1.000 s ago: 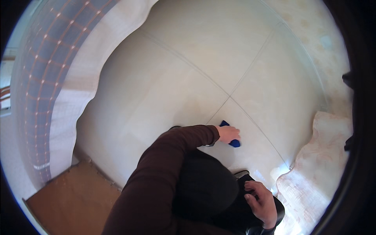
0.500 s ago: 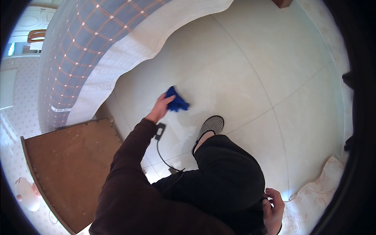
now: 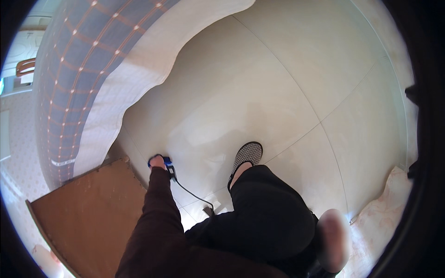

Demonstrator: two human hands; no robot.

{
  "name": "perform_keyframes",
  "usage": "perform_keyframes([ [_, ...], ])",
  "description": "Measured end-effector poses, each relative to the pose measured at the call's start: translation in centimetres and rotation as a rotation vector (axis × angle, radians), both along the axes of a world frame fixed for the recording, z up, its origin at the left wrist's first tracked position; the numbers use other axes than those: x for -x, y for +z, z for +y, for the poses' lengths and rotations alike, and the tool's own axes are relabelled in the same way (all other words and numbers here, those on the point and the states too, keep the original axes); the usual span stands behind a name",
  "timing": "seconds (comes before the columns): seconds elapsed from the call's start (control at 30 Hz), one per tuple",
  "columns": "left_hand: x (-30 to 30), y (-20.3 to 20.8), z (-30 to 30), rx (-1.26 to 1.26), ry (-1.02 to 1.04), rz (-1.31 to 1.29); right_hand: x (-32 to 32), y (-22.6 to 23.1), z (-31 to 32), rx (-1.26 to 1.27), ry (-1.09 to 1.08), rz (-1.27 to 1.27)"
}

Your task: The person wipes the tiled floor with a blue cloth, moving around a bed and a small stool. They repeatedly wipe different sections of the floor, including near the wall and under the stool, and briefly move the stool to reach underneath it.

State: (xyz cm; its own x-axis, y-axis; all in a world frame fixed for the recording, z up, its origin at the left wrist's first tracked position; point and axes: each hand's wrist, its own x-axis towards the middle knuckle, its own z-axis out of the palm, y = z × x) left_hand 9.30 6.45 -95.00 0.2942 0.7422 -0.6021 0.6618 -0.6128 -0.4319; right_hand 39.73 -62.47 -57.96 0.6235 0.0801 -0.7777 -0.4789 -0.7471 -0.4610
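Note:
My left hand [image 3: 158,162] is down at the tiled floor [image 3: 222,88], close to the corner of a brown wooden cabinet [image 3: 88,208]. It holds a blue cloth [image 3: 168,161], whose edges show on both sides of the hand. Most of its fingers are hidden from above. By that wrist sits a small dark device [image 3: 172,173] with a black cable [image 3: 194,194] running toward my legs. To the right of my bent knee, my right hand [image 3: 334,238] is smeared, so its fingers do not show clearly.
A checked slipper [image 3: 249,154] is on my foot in the middle of the floor. At the left hangs a blue-grey checked bedcover [image 3: 88,60] with a white border. Pale pinkish fabric [image 3: 384,204] lies at the lower right, beside the wall.
My left hand has drawn the blue cloth back and leftward, from open floor to near the cabinet. My right hand has shifted slightly right and blurred. The view has moved a little.

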Motion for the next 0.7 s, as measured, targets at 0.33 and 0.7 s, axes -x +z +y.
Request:
perform_keyframes([
  [0.33, -42.9, -2.7, 0.9, -0.176, -0.235, -0.671, -1.8, -1.4, -0.5, -0.021, -0.079, 0.111],
  [0.7, -46.8, 1.4, -49.5, 1.185, -0.989, -0.886, -2.2, 0.5, 0.4, -0.049, 0.058, 0.003],
])
